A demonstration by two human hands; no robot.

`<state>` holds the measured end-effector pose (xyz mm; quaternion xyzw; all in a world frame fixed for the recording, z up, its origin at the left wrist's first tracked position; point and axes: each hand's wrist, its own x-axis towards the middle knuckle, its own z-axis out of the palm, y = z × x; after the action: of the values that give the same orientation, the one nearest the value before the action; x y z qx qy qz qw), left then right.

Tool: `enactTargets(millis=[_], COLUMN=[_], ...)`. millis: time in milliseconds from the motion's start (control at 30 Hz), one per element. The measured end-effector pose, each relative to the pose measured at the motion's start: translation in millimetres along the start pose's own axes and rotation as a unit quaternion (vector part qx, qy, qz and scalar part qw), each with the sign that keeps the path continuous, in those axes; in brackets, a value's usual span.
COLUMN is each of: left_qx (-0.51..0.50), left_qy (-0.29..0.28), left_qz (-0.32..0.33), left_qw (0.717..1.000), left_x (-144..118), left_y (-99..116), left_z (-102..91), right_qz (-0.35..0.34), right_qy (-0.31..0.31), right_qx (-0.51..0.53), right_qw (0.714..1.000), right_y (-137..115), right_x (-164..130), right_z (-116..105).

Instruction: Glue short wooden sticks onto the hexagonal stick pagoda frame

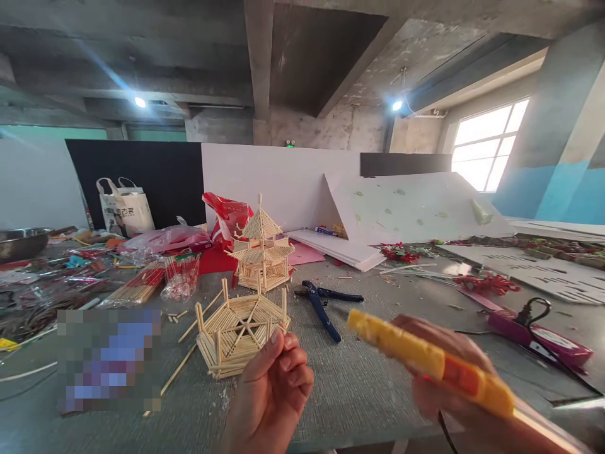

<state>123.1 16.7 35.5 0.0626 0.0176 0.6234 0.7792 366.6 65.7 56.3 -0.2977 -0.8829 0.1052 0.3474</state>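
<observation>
Pinching one rim post of the pale hexagonal wooden-stick frame [239, 333], the left hand [271, 388] sits at the frame's near right side, close to the grey table's [359, 391] front edge. Radiating sticks fill the frame between upright corner posts. The right hand [442, 372] grips a blurred yellow-orange glue gun [425, 359], nozzle toward the frame.
</observation>
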Motion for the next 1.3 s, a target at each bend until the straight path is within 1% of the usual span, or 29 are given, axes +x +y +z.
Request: enactTargets(millis=[67, 100, 167, 233, 433, 633, 800, 933, 1067, 1300], left_qx=[-0.010, -0.007, 0.001, 0.004, -0.014, -0.020, -0.015, -0.014, -0.022, -0.032], left_qy=[-0.006, -0.001, 0.015, 0.031, 0.029, 0.035, 0.028, 0.019, 0.017, 0.021], left_qz=[0.003, 0.001, -0.004, -0.008, -0.008, -0.024, -0.029, -0.028, -0.028, -0.027], left_qw=[1.000, 1.000, 1.000, 0.999, 0.999, 0.999, 0.999, 0.999, 0.999, 0.999], left_x=[1.4, 2.0, 2.8, 3.3, 1.9, 0.7, 3.3, 2.8, 2.0, 1.9], left_y=[-4.2, -5.6, -7.3, -8.2, -10.7, -12.5, -12.8, -12.8, -13.1, -13.8], left_z=[1.0, 1.4, 2.0, 2.6, 5.1, 4.7, 4.0, 2.3, 2.5, 2.6], right_qz=[-0.078, -0.105, -0.135, -0.146, -0.155, -0.145, -0.154, -0.144, -0.149, -0.138], right_qy=[-0.026, -0.032, -0.027, -0.019, 0.000, -0.021, -0.014, -0.026, -0.023, -0.028], right_qx=[-0.007, -0.009, -0.016, -0.032, -0.072, -0.084, -0.104, -0.121, -0.118, -0.121], right_qw=[0.997, 0.994, 0.990, 0.989, 0.985, 0.986, 0.983, 0.982, 0.981, 0.983], right_y=[-11.4, -16.1, -22.6, -25.8, -26.5, -26.6, -25.8, -26.9, -27.6, -25.5], right_x=[4.2, 7.6, 14.4, 18.7, 18.4, 18.3, 17.5, 17.2, 17.8, 17.4], right_z=[13.3, 17.7, 22.9, 25.0, 24.6, 22.3, 24.0, 24.2, 24.7, 24.9])
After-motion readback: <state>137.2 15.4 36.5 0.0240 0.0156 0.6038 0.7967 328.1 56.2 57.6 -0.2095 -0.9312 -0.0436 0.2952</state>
